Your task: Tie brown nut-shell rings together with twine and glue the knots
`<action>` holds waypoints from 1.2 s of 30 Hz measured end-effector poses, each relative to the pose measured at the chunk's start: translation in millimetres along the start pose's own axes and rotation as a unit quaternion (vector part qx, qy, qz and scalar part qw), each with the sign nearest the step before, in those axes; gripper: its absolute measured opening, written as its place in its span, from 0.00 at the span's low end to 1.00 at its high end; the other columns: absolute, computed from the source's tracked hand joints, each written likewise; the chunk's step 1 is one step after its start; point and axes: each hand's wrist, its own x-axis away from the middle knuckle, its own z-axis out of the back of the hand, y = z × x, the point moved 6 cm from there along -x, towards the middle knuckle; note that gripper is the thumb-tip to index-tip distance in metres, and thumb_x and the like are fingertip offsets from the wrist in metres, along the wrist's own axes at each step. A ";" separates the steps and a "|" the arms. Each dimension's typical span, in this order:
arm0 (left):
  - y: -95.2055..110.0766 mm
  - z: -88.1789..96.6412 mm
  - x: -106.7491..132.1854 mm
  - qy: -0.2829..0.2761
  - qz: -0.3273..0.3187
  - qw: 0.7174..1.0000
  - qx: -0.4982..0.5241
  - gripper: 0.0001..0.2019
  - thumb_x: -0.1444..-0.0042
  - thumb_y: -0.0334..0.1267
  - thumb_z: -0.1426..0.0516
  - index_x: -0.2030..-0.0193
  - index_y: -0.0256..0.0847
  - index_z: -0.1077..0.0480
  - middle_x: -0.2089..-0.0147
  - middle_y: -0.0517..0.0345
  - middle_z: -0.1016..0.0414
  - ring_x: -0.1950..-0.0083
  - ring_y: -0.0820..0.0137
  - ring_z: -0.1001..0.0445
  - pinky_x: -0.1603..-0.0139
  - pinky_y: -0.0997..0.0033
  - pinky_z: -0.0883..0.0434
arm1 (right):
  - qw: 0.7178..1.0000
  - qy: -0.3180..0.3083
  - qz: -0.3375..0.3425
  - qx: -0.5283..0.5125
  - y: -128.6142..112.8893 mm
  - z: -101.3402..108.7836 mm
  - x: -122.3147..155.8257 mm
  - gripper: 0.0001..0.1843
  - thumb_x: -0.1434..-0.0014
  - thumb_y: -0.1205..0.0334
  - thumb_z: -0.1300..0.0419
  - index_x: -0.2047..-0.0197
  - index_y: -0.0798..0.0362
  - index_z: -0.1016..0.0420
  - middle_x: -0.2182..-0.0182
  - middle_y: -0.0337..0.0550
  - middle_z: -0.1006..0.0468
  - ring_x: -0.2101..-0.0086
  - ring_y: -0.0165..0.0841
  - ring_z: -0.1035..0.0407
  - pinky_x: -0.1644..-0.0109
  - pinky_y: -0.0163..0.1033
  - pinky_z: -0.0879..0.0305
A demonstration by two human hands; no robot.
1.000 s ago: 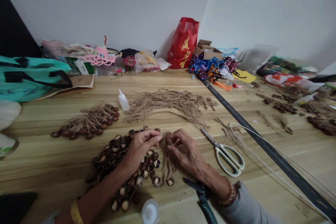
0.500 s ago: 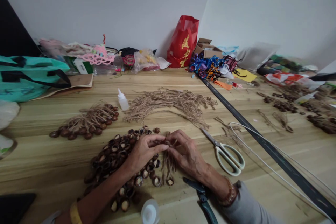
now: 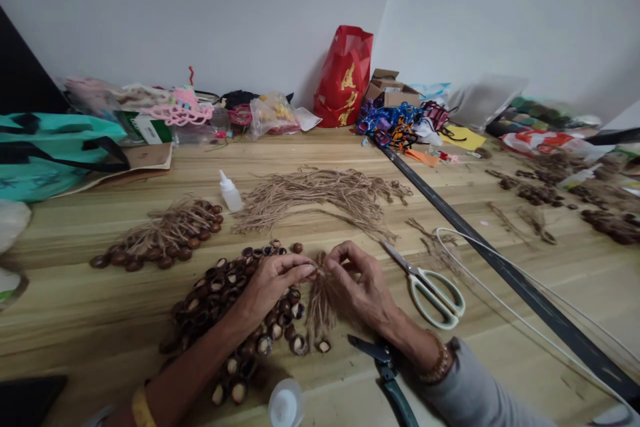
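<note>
The left hand [image 3: 274, 288] and right hand [image 3: 357, 283] come together, fingertips pinching a twine bundle [image 3: 320, 307] between them beside the pile of nut shells [image 3: 215, 287]; knotting seems in hand, apparently calling for drawing the knot snug.

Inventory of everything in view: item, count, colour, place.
wooden table: 1, pale tan, under everything
nut pieces: many, brown, heap under left grip
strung nuts: one cluster, brown, left of heap
twine lengths: many, tan, beyond hands
dropper bottle: 1, white, beyond heap
scissors: 1, pale green, right of hands
pliers: 1, dark green, near edge
red bag: 1, red, back wall
teal tote bag: 1, teal, far left
left grip: 1, at twine tassel
right grip: 1, same tassel
</note>
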 end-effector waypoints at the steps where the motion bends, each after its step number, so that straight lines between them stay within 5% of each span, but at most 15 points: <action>1: -1.1 -0.6 -0.1 -0.005 0.002 1.000 0.006 0.09 0.49 0.38 0.40 0.64 0.38 0.21 0.64 0.56 0.18 0.63 0.66 0.23 0.59 0.72 0.29 | 1.000 0.005 -0.016 -0.010 2.2 1.1 -0.7 0.10 0.38 0.59 0.45 0.70 0.53 0.33 0.76 0.36 0.31 0.75 0.28 0.36 0.73 0.31 0.38; 4: -1.2 -1.7 0.0 -0.012 0.001 1.000 0.011 0.09 0.49 0.38 0.40 0.63 0.38 0.21 0.64 0.55 0.18 0.61 0.66 0.23 0.57 0.71 0.30 | 0.999 -0.009 -0.035 -0.026 4.7 0.5 -1.1 0.14 0.35 0.58 0.49 0.70 0.54 0.32 0.79 0.35 0.33 0.77 0.27 0.39 0.75 0.31 0.41; 10: 5.5 -0.2 0.9 0.008 -0.015 1.000 -0.011 0.08 0.54 0.36 0.38 0.66 0.37 0.22 0.65 0.55 0.19 0.62 0.65 0.24 0.59 0.70 0.30 | 0.994 -0.058 0.074 0.060 -8.2 -7.3 3.5 0.10 0.43 0.64 0.38 0.56 0.52 0.26 0.66 0.42 0.28 0.66 0.33 0.32 0.62 0.37 0.34; 16: 1.1 0.1 1.0 0.010 -0.019 1.000 0.002 0.08 0.58 0.35 0.36 0.68 0.37 0.22 0.65 0.55 0.19 0.62 0.65 0.24 0.58 0.70 0.29 | 0.986 -0.087 0.110 0.094 -9.3 -12.1 4.6 0.13 0.40 0.66 0.40 0.51 0.49 0.27 0.61 0.45 0.27 0.61 0.35 0.30 0.56 0.40 0.32; 36: 5.1 -3.3 2.8 -0.018 -0.079 0.994 -0.072 0.06 0.52 0.37 0.38 0.67 0.38 0.22 0.66 0.55 0.19 0.62 0.64 0.24 0.59 0.71 0.29 | 0.973 -0.096 0.156 0.143 -5.5 -15.2 9.3 0.07 0.37 0.65 0.43 0.55 0.50 0.28 0.61 0.47 0.26 0.61 0.36 0.31 0.58 0.41 0.32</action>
